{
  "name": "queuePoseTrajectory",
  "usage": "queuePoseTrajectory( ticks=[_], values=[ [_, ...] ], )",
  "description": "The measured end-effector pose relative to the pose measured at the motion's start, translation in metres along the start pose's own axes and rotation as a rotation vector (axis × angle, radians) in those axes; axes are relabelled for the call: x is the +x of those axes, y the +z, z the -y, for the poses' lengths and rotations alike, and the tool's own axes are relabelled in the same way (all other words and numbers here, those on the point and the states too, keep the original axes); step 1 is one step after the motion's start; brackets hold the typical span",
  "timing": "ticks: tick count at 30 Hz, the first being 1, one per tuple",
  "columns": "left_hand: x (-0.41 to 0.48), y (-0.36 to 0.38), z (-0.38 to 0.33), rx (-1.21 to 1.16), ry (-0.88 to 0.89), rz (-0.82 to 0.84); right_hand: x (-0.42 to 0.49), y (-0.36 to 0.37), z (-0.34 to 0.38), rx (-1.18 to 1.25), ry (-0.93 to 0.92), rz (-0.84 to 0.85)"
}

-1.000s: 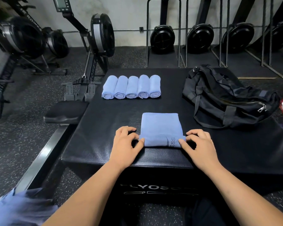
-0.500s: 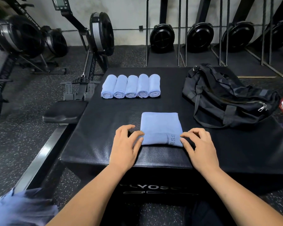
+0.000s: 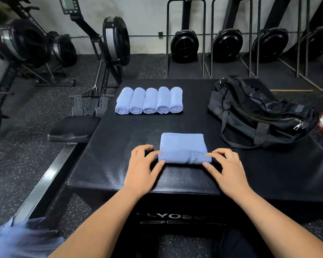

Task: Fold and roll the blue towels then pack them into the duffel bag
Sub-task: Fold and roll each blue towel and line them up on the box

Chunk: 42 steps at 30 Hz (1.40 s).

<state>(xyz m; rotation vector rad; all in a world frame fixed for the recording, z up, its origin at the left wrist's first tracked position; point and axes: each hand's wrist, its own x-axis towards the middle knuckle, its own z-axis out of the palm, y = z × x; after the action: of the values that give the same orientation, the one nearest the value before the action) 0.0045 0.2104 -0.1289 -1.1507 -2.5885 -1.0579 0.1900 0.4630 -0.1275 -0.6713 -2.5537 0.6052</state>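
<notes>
As roll step is getting under way, by my reading: L hand is pinching blue towel at near-left corner, centre-front on box top; R hand is pinching near-right corner; duffel bag is lying far right. Next: rolling evenly fwd, edges kept square.

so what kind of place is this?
Almost certainly a gym: a rowing machine on the left, more rowers stored upright along the back wall, and a padded plyo box serving as the worktable.

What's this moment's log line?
folded towel: near end rolled | left hand, right hand: gripping roll | five rolled towels: behind | duffel bag: right
</notes>
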Motion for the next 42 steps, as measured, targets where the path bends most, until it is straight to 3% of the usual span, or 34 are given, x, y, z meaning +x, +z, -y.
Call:
queuePoseTrajectory(
  ticks=[8, 12, 19, 23, 30, 42],
  values=[
    [0.001, 0.001, 0.003, -0.072, -0.043, -0.004, 0.002, -0.005, 0.002, 0.136, 0.04, 0.015],
    [0.001, 0.0, -0.004, -0.042, -0.065, -0.05, 0.0, -0.004, 0.005, 0.087, 0.045, -0.029],
    [-0.004, -0.007, -0.008, -0.137, 0.037, -0.077, -0.008, -0.008, 0.014, 0.15, -0.017, -0.098],
    [-0.006, -0.005, -0.007, -0.071, 0.062, -0.095, -0.01, -0.006, 0.015, 0.099, -0.021, -0.11],
    [-0.001, 0.0, -0.003, 0.098, 0.032, -0.016, -0.004, -0.002, 0.01, -0.082, -0.021, -0.02],
    [0.004, 0.001, 0.006, -0.112, -0.069, -0.016, 0.005, -0.002, -0.003, 0.118, 0.047, 0.048]
  ],
)
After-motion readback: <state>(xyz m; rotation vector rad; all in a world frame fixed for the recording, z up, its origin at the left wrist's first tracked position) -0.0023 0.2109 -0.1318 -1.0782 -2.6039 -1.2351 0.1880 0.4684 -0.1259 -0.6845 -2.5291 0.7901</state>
